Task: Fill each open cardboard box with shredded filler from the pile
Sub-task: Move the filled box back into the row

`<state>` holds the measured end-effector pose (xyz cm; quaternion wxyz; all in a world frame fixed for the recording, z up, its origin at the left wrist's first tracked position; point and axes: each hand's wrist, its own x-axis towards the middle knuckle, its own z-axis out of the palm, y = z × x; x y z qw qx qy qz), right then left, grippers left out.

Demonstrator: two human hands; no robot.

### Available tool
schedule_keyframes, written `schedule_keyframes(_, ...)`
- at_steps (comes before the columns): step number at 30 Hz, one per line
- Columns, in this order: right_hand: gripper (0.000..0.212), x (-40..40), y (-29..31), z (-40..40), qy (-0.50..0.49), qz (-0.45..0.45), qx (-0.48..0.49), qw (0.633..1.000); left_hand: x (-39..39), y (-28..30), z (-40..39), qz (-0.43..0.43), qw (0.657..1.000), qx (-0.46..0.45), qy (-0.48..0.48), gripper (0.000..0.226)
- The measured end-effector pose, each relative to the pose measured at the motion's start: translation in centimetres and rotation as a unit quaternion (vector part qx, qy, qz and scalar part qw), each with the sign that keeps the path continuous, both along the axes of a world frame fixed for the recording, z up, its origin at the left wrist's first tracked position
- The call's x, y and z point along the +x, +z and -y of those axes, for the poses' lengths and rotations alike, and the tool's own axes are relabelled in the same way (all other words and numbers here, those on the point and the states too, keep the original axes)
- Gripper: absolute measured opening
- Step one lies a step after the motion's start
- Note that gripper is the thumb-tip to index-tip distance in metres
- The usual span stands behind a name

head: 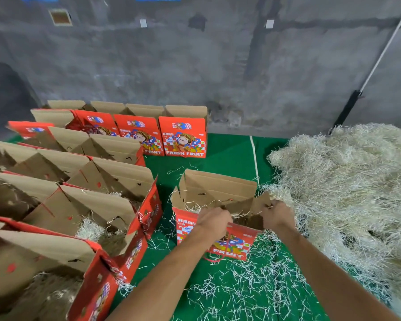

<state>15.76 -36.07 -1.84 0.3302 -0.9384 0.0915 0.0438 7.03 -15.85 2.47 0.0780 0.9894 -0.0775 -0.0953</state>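
Note:
An open red "FRESH FRUIT" cardboard box (220,195) stands alone on the green mat in the middle, with a little shredded filler inside. My left hand (212,220) is at the box's near rim, fingers curled down into the opening among strands of filler. My right hand (277,216) sits at the box's right flap, fingers curled over its edge and some filler. The big pale pile of shredded filler (347,181) lies directly to the right, touching that flap.
Rows of open red boxes (107,205) fill the left side, the near ones holding filler. More boxes (182,135) stand at the back by the grey wall. Loose strands (252,286) litter the green mat (229,154) in front.

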Motion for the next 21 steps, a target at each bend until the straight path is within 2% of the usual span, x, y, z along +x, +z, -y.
schedule_keyframes(4, 0.022, -0.4, -0.4, -2.5, 0.005, 0.044, 0.038, 0.998, 0.9, 0.0, -2.1, 0.051, 0.998, 0.022, 0.039, 0.022)
schedule_keyframes(9, 0.033, -0.2, -1.4, -5.0, -0.035, 0.112, 0.031, 0.993, 1.9, -0.2, -3.8, 0.053, 0.998, 0.015, 0.04, 0.03)
schedule_keyframes(13, 0.019, 1.5, -2.0, -5.7, -0.067, 0.093, 0.056, 0.992, 3.6, 0.5, -5.9, 0.039, 0.999, -0.014, 0.027, 0.038)
schedule_keyframes(17, 0.024, 4.0, -1.2, -8.3, -0.078, 0.097, 0.08, 0.989, 6.3, 1.3, -8.4, 0.024, 0.999, -0.021, 0.037, 0.049)
schedule_keyframes(21, 0.021, 7.2, -0.6, -11.3, -0.066, 0.098, 0.081, 0.99, 9.2, 1.9, -11.2, 0.008, 0.997, -0.033, 0.063, 0.046)
